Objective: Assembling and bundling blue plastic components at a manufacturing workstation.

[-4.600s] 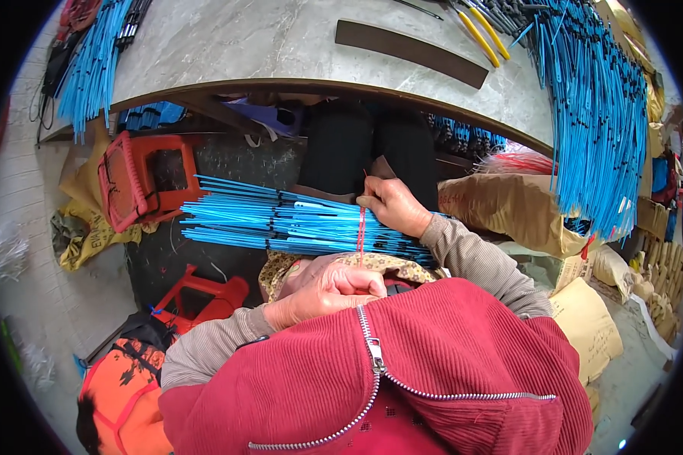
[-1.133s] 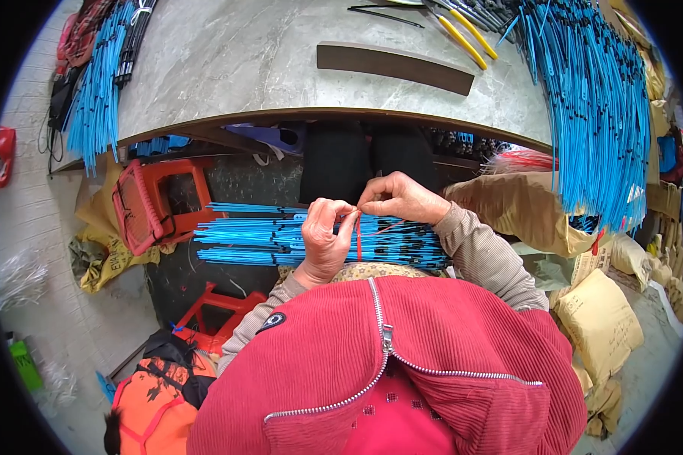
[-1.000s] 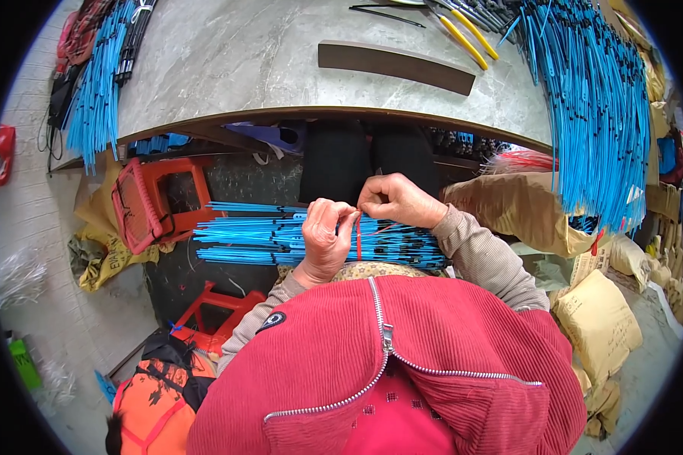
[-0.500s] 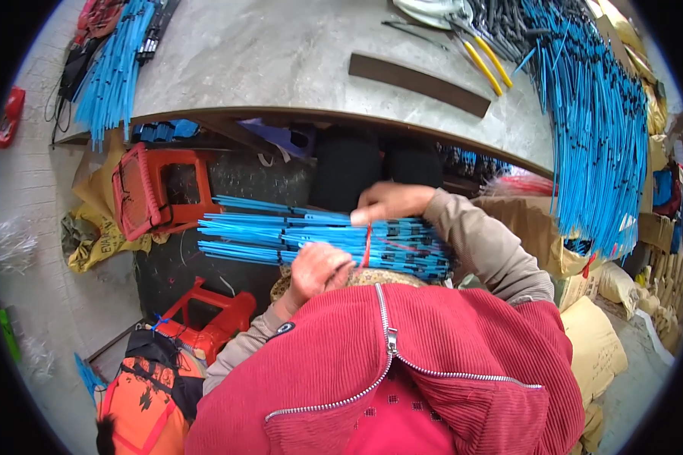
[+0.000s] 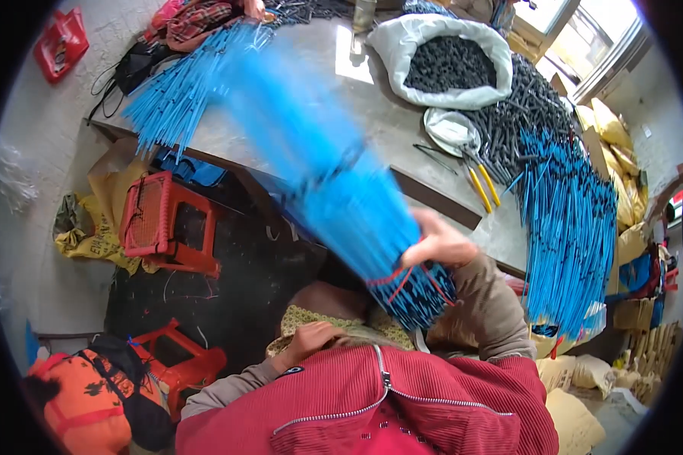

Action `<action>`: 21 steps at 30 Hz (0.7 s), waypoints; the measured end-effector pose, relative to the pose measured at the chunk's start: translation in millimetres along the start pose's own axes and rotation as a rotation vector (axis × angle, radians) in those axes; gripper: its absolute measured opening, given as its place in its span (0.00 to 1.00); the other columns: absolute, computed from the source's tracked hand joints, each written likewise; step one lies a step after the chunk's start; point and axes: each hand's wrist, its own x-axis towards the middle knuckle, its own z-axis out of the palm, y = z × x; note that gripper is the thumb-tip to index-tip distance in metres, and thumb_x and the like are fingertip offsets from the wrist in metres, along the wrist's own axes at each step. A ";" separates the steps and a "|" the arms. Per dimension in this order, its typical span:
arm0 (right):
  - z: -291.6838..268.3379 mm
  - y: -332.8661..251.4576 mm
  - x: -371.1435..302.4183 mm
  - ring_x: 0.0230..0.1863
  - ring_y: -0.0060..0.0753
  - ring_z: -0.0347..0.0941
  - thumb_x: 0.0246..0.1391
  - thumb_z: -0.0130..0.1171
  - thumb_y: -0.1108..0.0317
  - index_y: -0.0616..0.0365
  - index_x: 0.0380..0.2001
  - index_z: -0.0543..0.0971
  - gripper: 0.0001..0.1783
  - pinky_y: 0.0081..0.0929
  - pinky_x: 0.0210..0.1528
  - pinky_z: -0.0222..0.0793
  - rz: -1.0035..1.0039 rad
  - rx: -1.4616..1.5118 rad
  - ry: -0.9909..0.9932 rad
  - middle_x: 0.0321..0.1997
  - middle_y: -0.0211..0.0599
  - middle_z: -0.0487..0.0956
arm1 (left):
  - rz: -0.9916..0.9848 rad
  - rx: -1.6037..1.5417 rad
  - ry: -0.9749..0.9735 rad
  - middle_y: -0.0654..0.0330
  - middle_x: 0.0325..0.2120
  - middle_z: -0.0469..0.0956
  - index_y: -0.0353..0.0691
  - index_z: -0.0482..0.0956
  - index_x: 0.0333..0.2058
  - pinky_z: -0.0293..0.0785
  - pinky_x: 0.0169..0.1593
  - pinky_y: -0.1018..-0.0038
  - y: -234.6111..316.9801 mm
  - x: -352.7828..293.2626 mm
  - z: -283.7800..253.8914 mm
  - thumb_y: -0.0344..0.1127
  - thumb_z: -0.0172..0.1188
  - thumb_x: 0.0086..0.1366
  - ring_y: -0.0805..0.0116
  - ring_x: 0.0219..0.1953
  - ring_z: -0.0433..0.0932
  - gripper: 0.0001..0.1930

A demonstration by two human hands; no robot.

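Note:
My right hand (image 5: 442,241) grips a thick bundle of blue plastic strips (image 5: 349,208) close to its dark-tipped lower end. Red string (image 5: 413,277) is wound around the bundle there. The bundle slants up and to the left over the table edge, and its far end is smeared by motion. Low at my lap, my left hand (image 5: 311,341) rests beside a yellowish patterned cloth (image 5: 391,326). Its fingers are loosely curled, and I see nothing in them.
On the grey table (image 5: 319,68) lie a white sack of black pieces (image 5: 455,64), yellow-handled pliers (image 5: 479,182) and a dark bar (image 5: 436,199). More blue strips (image 5: 565,235) hang over the right edge. A red stool (image 5: 167,220) stands left; another person's hand (image 5: 255,9) shows far off.
The bundle has swung from lying crosswise over my lap up toward the table, raised by my right hand. My left hand has stayed low near my lap. The view now takes in more of the table.

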 end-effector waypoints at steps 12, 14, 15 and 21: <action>-30.1 -85.5 126.1 0.36 0.26 0.80 0.50 0.68 0.74 0.68 0.43 0.80 0.16 0.25 0.42 0.78 -0.721 -0.354 0.704 0.38 0.37 0.84 | -0.498 -0.264 0.086 0.59 0.23 0.81 0.32 0.82 0.35 0.73 0.29 0.75 -56.9 -3.8 19.7 0.29 0.64 0.64 0.76 0.25 0.77 0.06; -26.0 -54.8 145.5 0.40 0.26 0.79 0.49 0.71 0.73 0.67 0.47 0.77 0.22 0.24 0.46 0.77 -0.654 -0.352 0.689 0.42 0.37 0.83 | -0.540 -0.300 0.086 0.59 0.23 0.81 0.32 0.82 0.35 0.73 0.29 0.76 -63.3 -5.5 20.9 0.29 0.64 0.65 0.78 0.25 0.77 0.06; -17.2 -50.3 152.8 0.42 0.26 0.79 0.49 0.72 0.73 0.66 0.50 0.75 0.25 0.25 0.48 0.76 -0.680 -0.250 0.697 0.44 0.37 0.82 | -0.544 -0.306 0.088 0.60 0.23 0.81 0.32 0.82 0.35 0.72 0.29 0.76 -65.7 -6.5 21.3 0.30 0.64 0.65 0.79 0.25 0.76 0.06; -8.6 -38.3 164.6 0.46 0.28 0.77 0.48 0.73 0.72 0.64 0.56 0.70 0.33 0.27 0.51 0.75 -0.683 -0.119 0.740 0.49 0.37 0.79 | -0.569 -0.340 0.097 0.60 0.23 0.82 0.31 0.82 0.35 0.72 0.29 0.77 -74.9 -4.2 18.7 0.30 0.64 0.65 0.79 0.25 0.76 0.07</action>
